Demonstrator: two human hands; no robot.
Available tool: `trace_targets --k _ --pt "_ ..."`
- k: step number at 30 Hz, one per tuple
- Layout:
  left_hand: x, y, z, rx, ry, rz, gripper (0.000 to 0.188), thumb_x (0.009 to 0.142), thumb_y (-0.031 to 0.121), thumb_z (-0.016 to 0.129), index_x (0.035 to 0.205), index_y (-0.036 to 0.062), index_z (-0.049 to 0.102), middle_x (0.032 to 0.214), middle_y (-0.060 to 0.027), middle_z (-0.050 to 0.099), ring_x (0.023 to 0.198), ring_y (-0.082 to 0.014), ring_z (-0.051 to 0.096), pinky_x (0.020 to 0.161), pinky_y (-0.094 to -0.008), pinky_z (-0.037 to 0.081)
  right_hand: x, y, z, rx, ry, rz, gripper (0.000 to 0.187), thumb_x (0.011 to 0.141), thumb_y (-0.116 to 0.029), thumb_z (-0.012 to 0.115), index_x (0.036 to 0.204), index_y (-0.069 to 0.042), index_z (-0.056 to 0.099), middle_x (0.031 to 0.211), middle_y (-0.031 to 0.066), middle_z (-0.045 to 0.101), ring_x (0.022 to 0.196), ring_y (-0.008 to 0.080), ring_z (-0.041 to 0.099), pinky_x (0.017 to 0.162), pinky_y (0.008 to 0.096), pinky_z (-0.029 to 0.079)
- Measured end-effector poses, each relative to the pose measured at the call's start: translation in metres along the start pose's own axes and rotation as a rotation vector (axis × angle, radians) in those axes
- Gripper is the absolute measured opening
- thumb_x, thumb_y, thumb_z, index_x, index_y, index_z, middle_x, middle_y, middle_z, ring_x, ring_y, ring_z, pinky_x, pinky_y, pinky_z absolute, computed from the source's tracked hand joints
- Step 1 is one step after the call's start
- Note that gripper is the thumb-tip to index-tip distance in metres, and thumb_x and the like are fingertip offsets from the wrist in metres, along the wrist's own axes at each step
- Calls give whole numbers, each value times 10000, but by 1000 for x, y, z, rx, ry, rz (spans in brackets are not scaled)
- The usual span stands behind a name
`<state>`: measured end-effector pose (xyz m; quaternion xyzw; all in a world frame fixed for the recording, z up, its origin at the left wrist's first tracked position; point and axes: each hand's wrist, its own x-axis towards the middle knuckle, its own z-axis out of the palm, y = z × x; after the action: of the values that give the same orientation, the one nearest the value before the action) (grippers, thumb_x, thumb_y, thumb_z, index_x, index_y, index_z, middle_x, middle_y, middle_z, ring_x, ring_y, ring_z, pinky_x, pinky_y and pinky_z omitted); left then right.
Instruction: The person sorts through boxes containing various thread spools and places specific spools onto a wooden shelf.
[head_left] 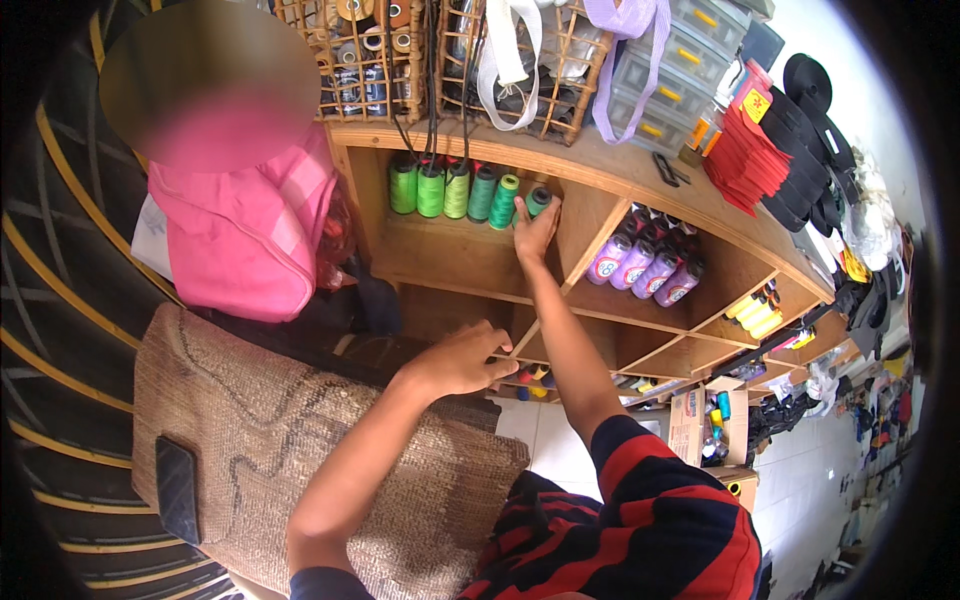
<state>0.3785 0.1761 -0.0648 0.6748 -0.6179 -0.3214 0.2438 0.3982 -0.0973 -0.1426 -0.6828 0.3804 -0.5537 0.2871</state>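
Observation:
My right hand [535, 232] reaches into an upper compartment of the wooden shelf [440, 262], its fingers wrapped round a dark green thread spool [539, 200] at the right end of a row. To the left of that spool stand several upright spools in greens, among them a bright green spool [430, 190] and a teal spool [481, 195]. My left hand [462, 362] hangs in front of the lower compartments, fingers apart and slightly bent, with nothing in it.
Purple spools [655, 270] fill the neighbouring compartment; yellow spools [757, 310] stand farther right. Baskets [525, 70], drawers [665, 75] and red sheets [745, 150] crowd the shelf top. A woven-covered surface [330, 450] with a phone [177, 490] lies at left, near a person in pink [240, 230].

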Motion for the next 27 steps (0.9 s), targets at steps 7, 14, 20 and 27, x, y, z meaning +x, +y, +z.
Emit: trace_targets --k 7,14,20,27 --pt "3 3 -2 -53 -55 -17 403 916 379 556 1129 38 568 1097 -182 549 1107 -357 494 945 -422 392 9 27 2 -31 -107 66 572 772 -229 766 1183 15 452 1125 251 555 1065 401 541 909 433 412" --pt "-3 3 -4 30 -64 -73 363 908 366 559 1091 54 583 1035 -180 554 1053 -364 512 928 -429 396 -48 -50 -19 -39 -120 -312 490 787 -122 682 1212 19 485 1183 238 507 1133 409 464 958 451 391" --pt "-2 -5 5 78 -91 -79 377 898 397 545 1079 71 603 1100 -169 566 1105 -361 517 940 -457 398 -40 -111 58 -347 -488 -632 362 800 -128 628 1153 -71 574 1210 178 504 1156 384 442 927 512 373" --pt "-5 -2 0 58 -117 -109 429 908 402 529 1125 37 590 1103 -220 574 1111 -394 516 949 -459 396 -32 -122 113 -654 -540 -712 461 815 -165 602 1255 -77 498 1266 168 470 1229 392 400 947 595 315"
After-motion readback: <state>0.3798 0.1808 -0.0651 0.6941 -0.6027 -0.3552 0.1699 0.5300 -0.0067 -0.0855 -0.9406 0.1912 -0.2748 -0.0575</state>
